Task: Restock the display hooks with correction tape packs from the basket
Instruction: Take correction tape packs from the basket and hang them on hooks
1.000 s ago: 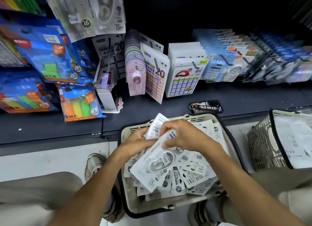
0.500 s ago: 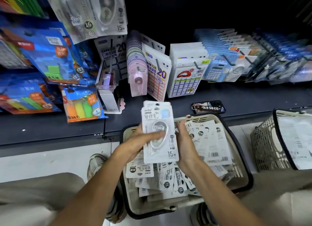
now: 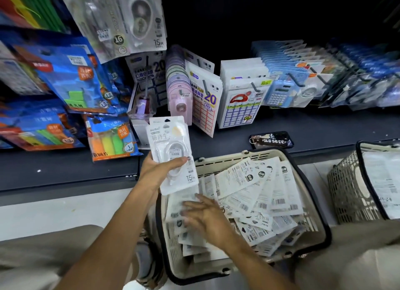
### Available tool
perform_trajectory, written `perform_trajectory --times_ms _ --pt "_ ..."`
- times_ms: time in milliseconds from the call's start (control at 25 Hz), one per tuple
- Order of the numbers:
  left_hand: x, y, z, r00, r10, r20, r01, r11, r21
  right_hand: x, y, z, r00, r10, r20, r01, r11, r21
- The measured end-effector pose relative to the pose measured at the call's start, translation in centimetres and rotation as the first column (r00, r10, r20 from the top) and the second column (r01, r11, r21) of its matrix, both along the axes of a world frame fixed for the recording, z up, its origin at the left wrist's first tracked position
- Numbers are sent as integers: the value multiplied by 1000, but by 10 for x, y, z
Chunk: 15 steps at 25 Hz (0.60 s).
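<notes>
While left hand (image 3: pixel 160 170) grips upright pack stack (image 3: pixel 173 153), thumb across front, right hand (image 3: pixel 207 218) flat on basket (image 3: pixel 307 203) packs.

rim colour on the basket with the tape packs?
Black rim on a cream basket, clearest in the head view.

Dark shelf (image 3: pixel 216 142) across the view, pale floor (image 3: pixel 54 212) below its front edge. On the shelf, a phone (image 3: pixel 271 140) face down, a key tag marked 3396815 on top. Left of the phone, well apart, a leaning pack of orange, yellow and green highlighters (image 3: pixel 111 138). Behind the phone, a sticker sheet marked 20 (image 3: pixel 204 108) and a grid sticker pack (image 3: pixel 241 108), bottom edges on the shelf. Below the phone, on the floor, a cream basket (image 3: pixel 311 194); right of it, a 2nd basket (image 3: pixel 355 190).
</notes>
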State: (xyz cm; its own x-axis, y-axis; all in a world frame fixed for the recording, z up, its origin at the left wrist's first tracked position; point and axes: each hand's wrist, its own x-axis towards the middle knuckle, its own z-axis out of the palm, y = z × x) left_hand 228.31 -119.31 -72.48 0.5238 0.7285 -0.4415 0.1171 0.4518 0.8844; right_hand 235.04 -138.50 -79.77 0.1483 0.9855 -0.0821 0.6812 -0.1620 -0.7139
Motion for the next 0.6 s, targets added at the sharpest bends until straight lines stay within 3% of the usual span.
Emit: perform_trajectory --times_ms 40,120,200,240,280,400,520,600 --pt "-5 5 -1 999 35 -19 -34 999 37 6 3 13 965 -169 -199 187 979 79" --pt "-13 15 -2 995 84 -51 -78 991 107 43 2 39 709 -468 -528 573 819 44" --pt "-18 18 -4 996 77 -52 -69 989 128 90 -8 71 463 -532 -709 741 671 -19" --pt "-17 15 -4 998 32 -57 -24 992 124 106 -9 84 405 -497 -767 741 671 -44" --pt "-14 11 -4 997 -45 -62 51 993 102 116 -6 97 402 -483 -778 708 703 -71" --pt "-3 -4 -3 944 -323 -65 320 946 -52 102 22 110 615 -524 -589 591 801 -95" --pt "-1 -6 6 905 -424 32 416 870 -265 76 54 104 629 -650 -426 725 689 19" --pt "-4 -8 12 865 -501 33 486 819 -306 66 70 101 592 -715 -372 786 615 70"
